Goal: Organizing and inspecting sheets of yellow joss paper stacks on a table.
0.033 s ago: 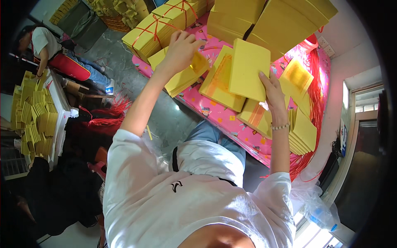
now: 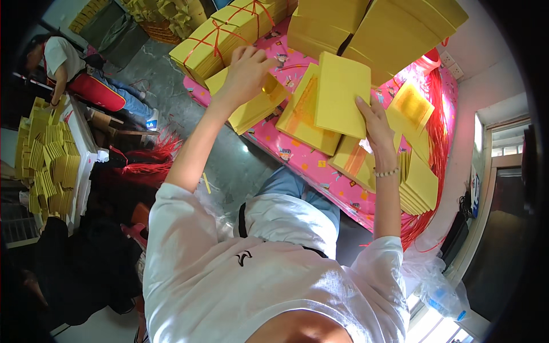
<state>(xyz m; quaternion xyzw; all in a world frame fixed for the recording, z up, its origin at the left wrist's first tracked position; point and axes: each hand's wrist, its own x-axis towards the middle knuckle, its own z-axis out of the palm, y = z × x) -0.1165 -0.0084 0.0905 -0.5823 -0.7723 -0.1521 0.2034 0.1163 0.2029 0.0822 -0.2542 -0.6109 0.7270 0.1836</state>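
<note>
My right hand [image 2: 377,124], with a beaded bracelet at the wrist, grips the right edge of a bundle of yellow paper [image 2: 343,94], thumb on top. The bundle is tilted above another yellow paper stack [image 2: 306,114] with an orange-gold patch, and partly covers it. My left hand [image 2: 246,74] is over a yellow paper stack [image 2: 257,108] with a shiny gold patch. Its fingers are bent and slightly apart, and nothing shows in them. Below my right hand is one more stack of yellow paper [image 2: 354,160].
Red-tied yellow bundles [image 2: 214,40] and tall yellow stacks [image 2: 400,43] line the back of the pink patterned table [image 2: 309,163]. Red strands [image 2: 437,131] hang at the right. On the left, a person [image 2: 66,63] stands by another table of folded yellow paper [image 2: 54,154].
The yellow bundle and my right hand have shifted slightly left. My left hand has dropped a little, its fingers drawn in more.
</note>
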